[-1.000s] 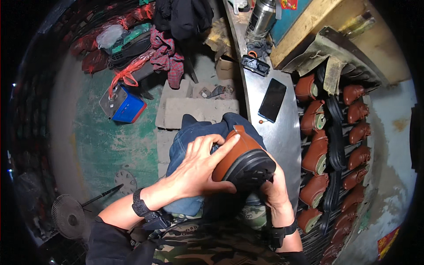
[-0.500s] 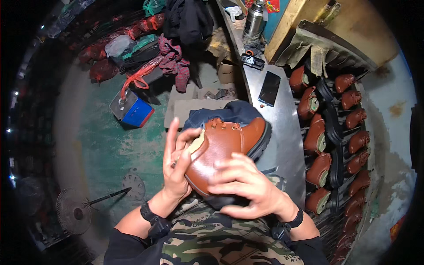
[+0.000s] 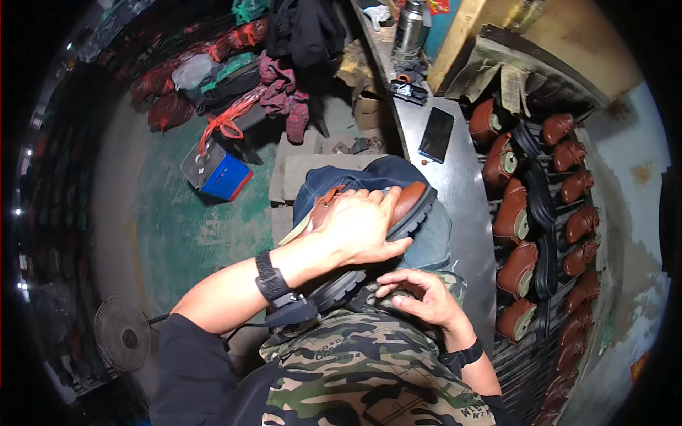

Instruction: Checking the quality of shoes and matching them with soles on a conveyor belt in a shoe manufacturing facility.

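Observation:
A brown leather lace-up shoe (image 3: 410,201) with a thick black lugged sole lies across my lap, its toe toward the upper right. My left hand (image 3: 360,224) reaches over its upper and grips it, thumb at the sole edge. That hand and forearm cover most of the shoe's side; some lacing and the pale collar lining still show. Just below the sole, by my camouflage apron (image 3: 341,383), my right hand (image 3: 423,302) is held with loosely bent fingers, thumb apart from them. Nothing can be made out in it.
To the right runs a metal bench (image 3: 465,234) bearing a phone (image 3: 436,135) and a steel flask (image 3: 410,32). Beyond it, a rack holds several brown shoes (image 3: 510,211) and black soles (image 3: 538,192). On the left floor stand a blue-and-red box (image 3: 226,177) and a fan (image 3: 122,334).
My left hand has moved from the shoe's collar across its upper. My right hand has come off the leather and dropped toward the apron. The shoe has turned, showing more sole.

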Available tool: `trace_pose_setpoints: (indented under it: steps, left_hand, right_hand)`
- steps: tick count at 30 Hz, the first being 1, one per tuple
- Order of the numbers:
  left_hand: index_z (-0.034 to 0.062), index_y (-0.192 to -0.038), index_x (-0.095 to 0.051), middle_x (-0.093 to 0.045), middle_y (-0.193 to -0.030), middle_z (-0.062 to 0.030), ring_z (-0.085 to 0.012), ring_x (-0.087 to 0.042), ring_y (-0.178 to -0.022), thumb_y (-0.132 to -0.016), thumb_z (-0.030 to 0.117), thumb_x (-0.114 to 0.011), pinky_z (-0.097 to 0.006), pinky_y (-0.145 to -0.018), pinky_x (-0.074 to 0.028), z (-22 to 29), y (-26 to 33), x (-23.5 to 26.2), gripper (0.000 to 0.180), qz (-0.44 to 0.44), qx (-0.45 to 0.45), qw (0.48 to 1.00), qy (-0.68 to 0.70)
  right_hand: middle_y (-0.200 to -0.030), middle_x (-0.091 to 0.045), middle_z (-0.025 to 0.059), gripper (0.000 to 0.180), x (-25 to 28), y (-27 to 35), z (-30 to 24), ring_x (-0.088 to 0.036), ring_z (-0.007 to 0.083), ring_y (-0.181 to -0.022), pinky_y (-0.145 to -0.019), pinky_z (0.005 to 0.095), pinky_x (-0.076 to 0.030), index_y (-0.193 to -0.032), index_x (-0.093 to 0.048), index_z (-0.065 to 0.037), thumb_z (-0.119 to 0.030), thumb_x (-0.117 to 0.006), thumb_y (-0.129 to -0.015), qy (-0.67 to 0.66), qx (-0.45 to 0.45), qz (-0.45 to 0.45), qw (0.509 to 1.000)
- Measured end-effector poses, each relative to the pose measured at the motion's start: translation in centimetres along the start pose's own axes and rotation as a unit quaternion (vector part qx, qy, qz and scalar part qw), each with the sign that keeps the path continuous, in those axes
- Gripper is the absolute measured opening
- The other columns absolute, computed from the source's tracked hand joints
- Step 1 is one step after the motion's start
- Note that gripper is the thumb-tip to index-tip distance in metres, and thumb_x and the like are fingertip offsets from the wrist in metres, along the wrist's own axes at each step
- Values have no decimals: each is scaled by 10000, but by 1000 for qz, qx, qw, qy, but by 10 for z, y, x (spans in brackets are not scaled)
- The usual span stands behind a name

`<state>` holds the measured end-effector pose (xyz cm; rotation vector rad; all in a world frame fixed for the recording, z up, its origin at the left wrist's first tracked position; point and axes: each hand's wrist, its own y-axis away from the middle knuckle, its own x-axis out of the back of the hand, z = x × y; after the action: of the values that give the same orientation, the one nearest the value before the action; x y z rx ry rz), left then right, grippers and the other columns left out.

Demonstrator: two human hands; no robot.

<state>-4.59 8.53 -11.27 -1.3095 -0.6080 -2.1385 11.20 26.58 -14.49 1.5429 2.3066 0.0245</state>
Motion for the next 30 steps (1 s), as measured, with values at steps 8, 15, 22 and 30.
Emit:
trace_pose_setpoints:
  steps: [8,15,22,30]
  left_hand:
    - [-9,-1384,-572,-715,-1247,-147,-265,-716,-1067,-1030,411,-507,-378,-923,-570,-16,-8,-3,553,16,94,634,767]
    - [39,-1431,-550,-701,-1255,-93,-177,-664,-1103,-1097,365,-502,-338,-991,-521,2,-13,-53,468,-1,203,654,729]
    - [-17,-1464,-487,-703,-1193,-148,-250,-711,-1067,-1074,314,-562,-351,-958,-559,-23,5,-41,516,-41,154,771,617]
    - [-16,-1401,-542,-710,-1139,-127,-227,-715,-1034,-1060,280,-596,-341,-922,-577,-22,-8,-24,455,-21,96,742,663]
  right_hand:
    - [-1299,-673,159,640,22,12,18,-678,233,-1157,-1001,349,-538,-1464,-472,48,-298,-721,-987,-265,-67,92,957]
    - [-1380,-603,121,760,25,31,9,-589,254,-1280,-1092,409,-479,-1482,-446,10,-233,-812,-862,-338,58,252,905]
    - [-1335,-631,94,696,92,157,-67,-617,226,-1209,-1083,379,-465,-1438,-514,1,-127,-804,-818,70,220,515,826]
    - [-1469,-559,249,850,154,360,-74,-560,370,-1342,-1098,433,-437,-1517,-457,1,-320,-852,-836,448,-121,827,319]
